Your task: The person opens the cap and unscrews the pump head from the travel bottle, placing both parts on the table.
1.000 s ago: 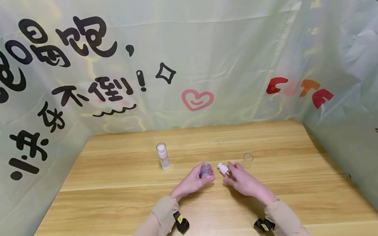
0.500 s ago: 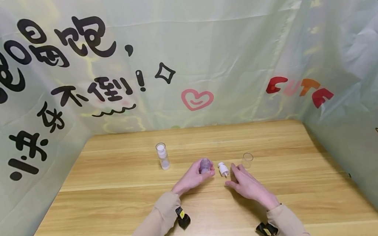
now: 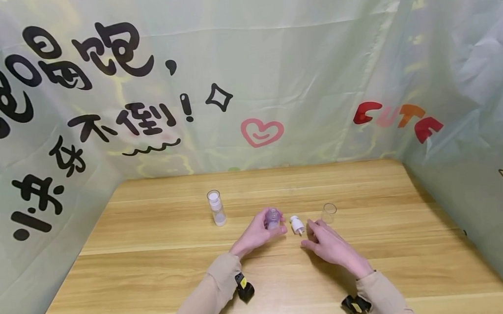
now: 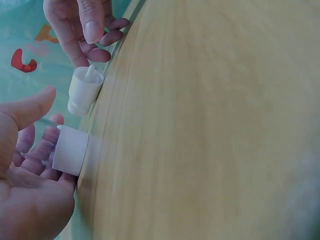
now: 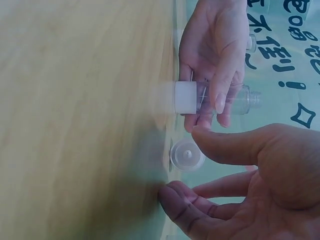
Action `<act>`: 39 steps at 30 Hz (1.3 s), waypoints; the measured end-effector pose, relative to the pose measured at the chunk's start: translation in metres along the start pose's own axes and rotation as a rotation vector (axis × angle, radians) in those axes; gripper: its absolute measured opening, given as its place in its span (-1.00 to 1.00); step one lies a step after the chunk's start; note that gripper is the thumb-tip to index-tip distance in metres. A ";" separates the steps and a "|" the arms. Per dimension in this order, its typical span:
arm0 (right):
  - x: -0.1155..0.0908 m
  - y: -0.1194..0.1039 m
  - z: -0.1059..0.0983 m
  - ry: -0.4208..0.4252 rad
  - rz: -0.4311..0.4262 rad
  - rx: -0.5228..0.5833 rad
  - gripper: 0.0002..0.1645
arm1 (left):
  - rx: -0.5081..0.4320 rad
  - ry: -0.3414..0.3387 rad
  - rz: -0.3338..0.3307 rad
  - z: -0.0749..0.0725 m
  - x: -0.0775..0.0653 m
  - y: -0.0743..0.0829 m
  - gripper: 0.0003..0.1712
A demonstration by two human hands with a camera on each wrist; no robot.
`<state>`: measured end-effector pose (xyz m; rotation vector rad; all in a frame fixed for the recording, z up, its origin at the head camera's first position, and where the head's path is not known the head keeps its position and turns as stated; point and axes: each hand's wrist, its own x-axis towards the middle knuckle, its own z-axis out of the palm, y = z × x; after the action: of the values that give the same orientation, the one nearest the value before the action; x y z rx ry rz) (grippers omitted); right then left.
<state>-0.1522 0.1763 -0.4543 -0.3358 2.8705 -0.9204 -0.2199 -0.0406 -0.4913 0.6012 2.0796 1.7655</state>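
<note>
A clear pump bottle (image 3: 272, 219) with a white base (image 5: 186, 97) stands uncapped and upright on the table. Around it is my left hand (image 3: 259, 231), fingers loosely bent behind the bottle. In the left wrist view the thumb (image 4: 35, 107) sticks out straight, a gap from the bottle. A white pump top (image 3: 297, 225) with a short stem lies on its side between the hands, its underside turned toward my right hand (image 3: 331, 244). That hand holds nothing; its fingers are relaxed and spread just right of the pump top.
A second pump bottle (image 3: 217, 209), assembled and under a clear cap, stands farther back to the left. A loose clear cap (image 3: 329, 212) is on the wooden table (image 3: 254, 186), beyond the right hand. Printed curtains (image 3: 297, 64) enclose the back and sides.
My left hand and the bottle have shifted slightly away from me. The right hand has let go of the pump top and drawn back a little to the right.
</note>
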 end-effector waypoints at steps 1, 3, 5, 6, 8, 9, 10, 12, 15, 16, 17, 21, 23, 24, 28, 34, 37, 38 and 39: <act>0.000 0.001 0.000 -0.001 0.000 0.003 -0.79 | -0.010 0.000 -0.005 0.000 -0.001 0.000 -0.40; 0.000 0.001 0.000 0.003 -0.007 0.005 -0.79 | -0.025 0.001 -0.015 -0.001 -0.002 0.001 -0.32; 0.000 0.002 -0.001 0.010 -0.007 0.005 -0.78 | -0.029 0.004 -0.013 -0.003 -0.003 0.003 -0.24; 0.000 0.002 -0.001 0.014 -0.006 0.005 -0.77 | -0.029 0.007 -0.005 -0.003 -0.004 0.004 -0.20; -0.001 0.003 -0.002 0.019 -0.008 -0.001 -0.78 | -0.014 0.014 0.007 -0.005 -0.006 0.008 -0.12; -0.001 0.003 -0.003 0.022 -0.008 -0.006 -0.77 | -0.005 0.020 0.016 -0.005 -0.008 0.010 -0.08; -0.001 0.003 -0.003 0.027 -0.003 -0.008 -0.75 | 0.004 0.026 0.025 -0.006 -0.009 0.012 -0.04; -0.003 0.003 -0.004 0.029 -0.002 -0.011 -0.64 | 0.025 0.046 0.048 -0.007 -0.012 0.017 0.01; -0.004 0.002 -0.006 0.030 0.000 -0.009 -0.36 | 0.079 0.090 0.070 -0.008 -0.016 0.022 0.06; -0.004 0.002 -0.006 0.030 0.002 -0.003 -0.30 | 0.100 0.106 0.081 -0.008 -0.018 0.024 0.07; -0.005 0.001 -0.007 0.028 0.002 0.001 -0.28 | 0.117 0.124 0.094 -0.009 -0.020 0.025 0.08; -0.005 0.002 -0.008 0.033 -0.010 0.014 -0.31 | 0.191 0.204 0.180 -0.010 -0.028 0.029 0.12; -0.005 0.004 -0.008 0.043 -0.016 0.015 -0.36 | 0.214 0.255 0.248 -0.012 -0.031 0.031 0.10; -0.005 0.004 -0.008 0.048 -0.022 0.016 -0.38 | 0.234 0.282 0.287 -0.013 -0.033 0.031 0.09; -0.005 0.007 -0.009 0.073 -0.057 0.005 -0.46 | 0.344 0.409 0.514 -0.021 -0.038 0.032 -0.10; -0.006 0.011 -0.008 0.108 -0.111 0.004 -0.52 | 0.460 0.696 0.854 -0.038 -0.039 0.028 -0.29; -0.006 0.013 -0.008 0.118 -0.135 0.018 -0.55 | 0.464 0.848 0.866 -0.048 -0.041 0.025 -0.26; -0.007 0.013 -0.008 0.118 -0.143 0.025 -0.55 | 0.457 0.891 0.837 -0.051 -0.042 0.024 -0.24; -0.007 0.013 -0.009 0.118 -0.149 0.031 -0.56 | 0.456 0.937 0.797 -0.054 -0.043 0.023 -0.22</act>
<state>-0.1490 0.1935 -0.4547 -0.5159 2.9667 -1.0418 -0.2088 -0.1057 -0.4597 0.9456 3.2675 2.2750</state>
